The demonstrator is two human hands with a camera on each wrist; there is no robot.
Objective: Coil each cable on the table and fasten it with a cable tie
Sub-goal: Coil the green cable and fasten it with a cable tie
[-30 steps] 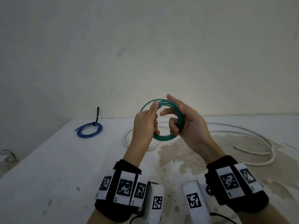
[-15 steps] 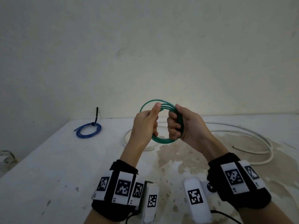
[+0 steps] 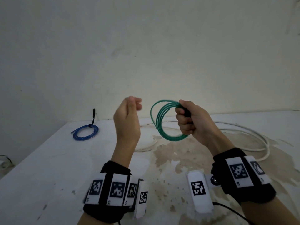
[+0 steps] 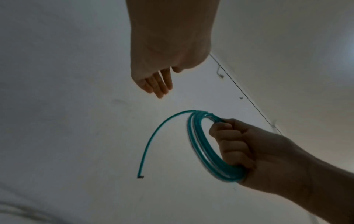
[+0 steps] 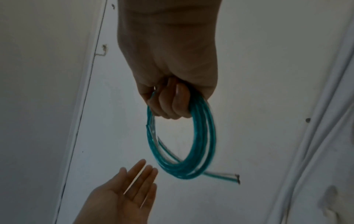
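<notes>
My right hand (image 3: 186, 122) grips a coiled green cable (image 3: 159, 122) in a fist, held up in the air above the white table (image 3: 48, 168). The coil (image 4: 199, 145) hangs in several loops, and one loose end (image 4: 140, 176) curves free. In the right wrist view the fingers (image 5: 172, 104) wrap around the top of the green coil (image 5: 203, 144). My left hand (image 3: 129, 108) hovers to the left of the coil with straight fingers, holding nothing; its flat palm (image 5: 122, 200) shows in the right wrist view. I see no cable tie on the green coil.
A blue coiled cable (image 3: 85, 132) fastened with a black cable tie (image 3: 93, 116) lies at the table's far left. A long white cable (image 3: 243, 137) sprawls loose across the far right. A plain wall stands close behind the table.
My left hand has let go of the green coil and moved away to the left with its fingers straightened. The right hand now holds the coil alone, in a fist.
</notes>
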